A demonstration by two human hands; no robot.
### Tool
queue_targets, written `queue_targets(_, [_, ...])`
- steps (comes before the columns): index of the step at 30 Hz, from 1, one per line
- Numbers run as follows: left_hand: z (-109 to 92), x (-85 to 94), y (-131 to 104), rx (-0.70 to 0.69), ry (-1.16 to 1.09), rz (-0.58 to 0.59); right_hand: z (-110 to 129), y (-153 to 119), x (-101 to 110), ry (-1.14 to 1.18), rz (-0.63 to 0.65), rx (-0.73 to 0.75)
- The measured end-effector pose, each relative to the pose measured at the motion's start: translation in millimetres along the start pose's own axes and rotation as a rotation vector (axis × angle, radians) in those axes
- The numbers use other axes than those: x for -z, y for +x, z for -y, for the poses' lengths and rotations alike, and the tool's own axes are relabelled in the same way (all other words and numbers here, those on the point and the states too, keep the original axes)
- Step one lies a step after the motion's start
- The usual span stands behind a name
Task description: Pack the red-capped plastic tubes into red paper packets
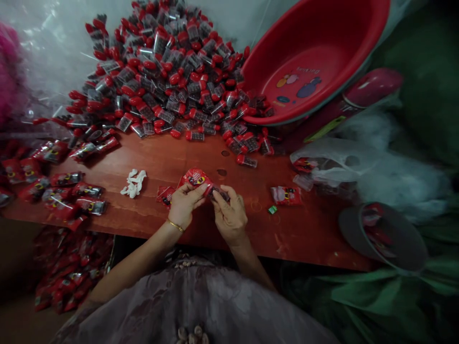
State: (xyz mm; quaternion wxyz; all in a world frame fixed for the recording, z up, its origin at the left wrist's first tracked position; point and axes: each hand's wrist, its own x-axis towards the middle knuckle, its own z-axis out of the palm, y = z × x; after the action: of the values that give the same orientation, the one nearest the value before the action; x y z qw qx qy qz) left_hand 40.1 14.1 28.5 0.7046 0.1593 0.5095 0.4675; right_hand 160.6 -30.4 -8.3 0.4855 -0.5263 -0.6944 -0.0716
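Red packet [194, 176] gripped over the wooden table [143, 153]

From where I stand, filled packets [90, 205] are gathered at the left, then a crumpled white thing [134, 183] lies by itself. Next comes the left hand [184, 205], partly closed, thumb and fingers pinching the red packet, which sits just beyond the hands and between them; a flat packet [165, 195] lies just beside. The right hand [230, 216], fingers bent, pinches a dark little piece [223, 195] against the packet's near end; it looks like a small container, though the fingers hide much of it. Further right lie another packet [287, 195] and a green scrap [272, 209].
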Motion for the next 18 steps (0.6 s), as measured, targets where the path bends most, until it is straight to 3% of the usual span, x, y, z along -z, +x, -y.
queue_targets(9, [-5, 4.2, 7, 0.07, 0.056, 0.086, -3, 1, 5, 0.07, 0.012, -0.037])
queue_targets(15, [16, 3.0, -2, -0.189, 0.218, 0.106, -2, 13, -4, -0.042, -0.052, -0.029])
queue_targets(18, [9, 5.8, 0, -0.145, 0.242, 0.164, -1, 17, -6, -0.025, -0.059, -0.029])
